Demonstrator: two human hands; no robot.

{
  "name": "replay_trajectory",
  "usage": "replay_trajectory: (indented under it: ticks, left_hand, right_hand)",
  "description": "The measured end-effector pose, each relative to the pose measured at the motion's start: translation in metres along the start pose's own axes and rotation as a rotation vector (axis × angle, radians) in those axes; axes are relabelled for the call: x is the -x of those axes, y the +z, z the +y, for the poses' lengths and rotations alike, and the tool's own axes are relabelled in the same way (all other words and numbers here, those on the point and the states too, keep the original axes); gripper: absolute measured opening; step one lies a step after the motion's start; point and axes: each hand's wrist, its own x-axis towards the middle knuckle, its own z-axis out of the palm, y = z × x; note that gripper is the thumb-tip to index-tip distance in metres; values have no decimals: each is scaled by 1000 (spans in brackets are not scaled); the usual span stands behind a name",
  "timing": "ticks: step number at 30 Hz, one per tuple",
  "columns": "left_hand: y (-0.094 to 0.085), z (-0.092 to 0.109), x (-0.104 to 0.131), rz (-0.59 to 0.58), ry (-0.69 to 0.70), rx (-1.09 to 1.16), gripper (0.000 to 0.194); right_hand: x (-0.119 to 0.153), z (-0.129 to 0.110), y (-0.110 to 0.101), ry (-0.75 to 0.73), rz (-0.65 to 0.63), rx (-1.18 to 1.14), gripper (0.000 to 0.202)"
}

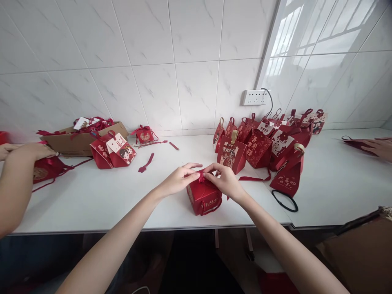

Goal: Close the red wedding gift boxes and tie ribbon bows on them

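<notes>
Two bare hands meet over a small red paper gift box at the table's front edge.
At far left, another person's hand (33, 150) rests by a red pouch-like box with a gold emblem (42, 171); beyond sits an open brown cardboard carton (69, 143). In the middle, the left hand (176, 180) and right hand (226, 180) pinch the shiny red ribbon (201, 177) atop the small red paper gift box (203, 195), which lies directly beneath their fingertips on the white table (128, 200); its gold lettering is too small to read. Rightward, a tapered red card box with a pale loop (286, 182) reads "大喜的日子", just behind a thin black ring (284, 201).
</notes>
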Motion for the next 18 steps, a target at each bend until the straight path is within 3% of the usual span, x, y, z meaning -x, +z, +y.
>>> replay_trajectory:
  ticks: [5, 8, 11, 18]
  left_hand:
    - [2, -2, 2, -17, -33, 143, 28]
    - [4, -2, 3, -16, -44, 175, 28]
    - [5, -2, 4, -12, -57, 176, 27]
    - [4, -4, 5, 4, -77, 240, 28]
  right_hand:
    - [9, 2, -4, -223, 87, 157, 8]
    - [17, 1, -8, -349, 45, 276, 18]
    - [21, 1, -9, -389, 30, 406, 20]
    - [19, 3, -5, -418, 130, 527, 14]
